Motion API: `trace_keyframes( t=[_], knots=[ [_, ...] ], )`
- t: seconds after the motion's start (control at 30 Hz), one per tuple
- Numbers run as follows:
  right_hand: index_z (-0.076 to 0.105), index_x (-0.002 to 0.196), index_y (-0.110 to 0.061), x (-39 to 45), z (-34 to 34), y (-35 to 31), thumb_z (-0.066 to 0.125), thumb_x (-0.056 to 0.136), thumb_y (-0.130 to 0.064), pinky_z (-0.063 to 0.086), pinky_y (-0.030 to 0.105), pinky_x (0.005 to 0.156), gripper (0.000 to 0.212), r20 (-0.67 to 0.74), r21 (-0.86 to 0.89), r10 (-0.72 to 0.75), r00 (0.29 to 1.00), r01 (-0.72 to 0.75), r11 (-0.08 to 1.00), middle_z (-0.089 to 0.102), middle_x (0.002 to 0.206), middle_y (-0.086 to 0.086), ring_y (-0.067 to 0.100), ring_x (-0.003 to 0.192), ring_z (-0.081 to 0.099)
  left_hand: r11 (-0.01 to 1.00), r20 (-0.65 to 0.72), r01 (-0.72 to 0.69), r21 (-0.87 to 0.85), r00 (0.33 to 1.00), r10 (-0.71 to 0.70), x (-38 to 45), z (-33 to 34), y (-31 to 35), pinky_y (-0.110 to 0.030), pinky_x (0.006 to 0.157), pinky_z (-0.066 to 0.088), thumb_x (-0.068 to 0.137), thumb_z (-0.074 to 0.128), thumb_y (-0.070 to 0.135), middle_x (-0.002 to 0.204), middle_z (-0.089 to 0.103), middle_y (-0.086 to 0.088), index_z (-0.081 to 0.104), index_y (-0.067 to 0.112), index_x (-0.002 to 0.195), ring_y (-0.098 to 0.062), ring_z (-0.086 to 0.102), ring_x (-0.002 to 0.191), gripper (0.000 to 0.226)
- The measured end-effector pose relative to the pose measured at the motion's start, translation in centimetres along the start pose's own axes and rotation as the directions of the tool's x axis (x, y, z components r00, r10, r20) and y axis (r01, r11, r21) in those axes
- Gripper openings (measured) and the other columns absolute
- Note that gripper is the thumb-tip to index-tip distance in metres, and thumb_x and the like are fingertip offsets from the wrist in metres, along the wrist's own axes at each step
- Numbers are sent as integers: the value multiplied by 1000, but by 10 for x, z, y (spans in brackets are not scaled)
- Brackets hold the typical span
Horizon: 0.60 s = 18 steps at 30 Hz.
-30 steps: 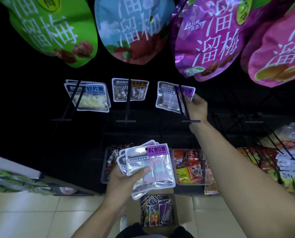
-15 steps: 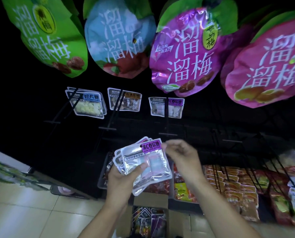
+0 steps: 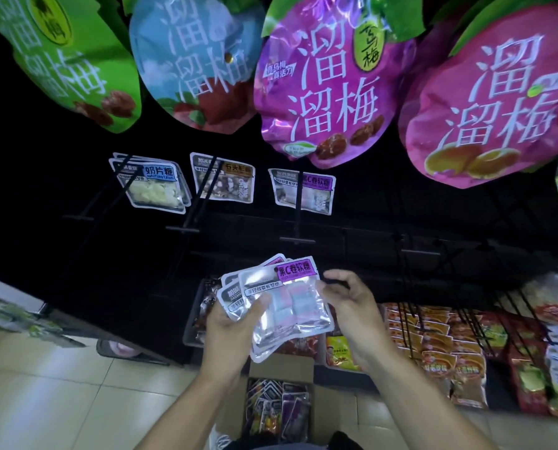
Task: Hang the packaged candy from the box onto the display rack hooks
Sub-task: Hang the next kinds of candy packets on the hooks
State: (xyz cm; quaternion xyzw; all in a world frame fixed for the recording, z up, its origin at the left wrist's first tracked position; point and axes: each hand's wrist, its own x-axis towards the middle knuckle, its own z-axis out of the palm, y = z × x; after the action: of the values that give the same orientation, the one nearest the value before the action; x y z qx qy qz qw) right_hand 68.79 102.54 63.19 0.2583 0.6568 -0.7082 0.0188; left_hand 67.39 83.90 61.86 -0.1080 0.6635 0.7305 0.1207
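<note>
My left hand (image 3: 230, 332) grips a fanned stack of silvery candy packs (image 3: 290, 306) with purple labels, held low in front of the rack. My right hand (image 3: 349, 306) is at the stack's right edge, fingers curled and touching the top pack's side. One matching purple-label pack (image 3: 303, 191) hangs on the third hook (image 3: 297, 219) of the dark display rack. A white-candy pack (image 3: 154, 183) and a brown-label pack (image 3: 225, 181) hang on the hooks to its left. The cardboard box (image 3: 277, 410) with more packs sits on the floor below my hands.
Big plum snack bags, green (image 3: 70, 60), blue (image 3: 190, 60), purple (image 3: 323, 86) and pink (image 3: 488, 105), hang overhead. Orange and red snack packs (image 3: 449, 345) fill the lower right hooks. Bare hooks (image 3: 420, 251) stick out right of the hung pack. Tiled floor (image 3: 60, 401) lies lower left.
My right hand left the hung purple-label pack on the third hook and came down to the stack in my left hand. The view tilted slightly.
</note>
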Motion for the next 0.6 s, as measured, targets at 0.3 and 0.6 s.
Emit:
trace_keyframes(
  t=[0.3, 0.6],
  knots=[
    [66, 119, -11, 7, -1, 1, 73, 90, -30, 55, 51, 98, 35, -85, 74, 72, 994, -66, 995, 78, 110, -2, 22, 106, 73, 999, -34, -22, -41, 999, 21, 2, -15, 0, -30, 72, 63, 93, 74, 21, 102, 81, 4, 75, 30, 107, -17, 78, 94, 17],
    [74, 102, -16, 10, -7, -31, 69, 95, -16, 63, 49, 79, 8, 22, -83, -191, 981, 192, 978, 79, 98, 5, 26, 89, 77, 995, -184, 21, -98, 982, -39, 15, -45, -12, -61, 98, 55, 79, 83, 54, 110, 79, 0, 72, 36, 105, -28, 76, 104, 33]
  ],
)
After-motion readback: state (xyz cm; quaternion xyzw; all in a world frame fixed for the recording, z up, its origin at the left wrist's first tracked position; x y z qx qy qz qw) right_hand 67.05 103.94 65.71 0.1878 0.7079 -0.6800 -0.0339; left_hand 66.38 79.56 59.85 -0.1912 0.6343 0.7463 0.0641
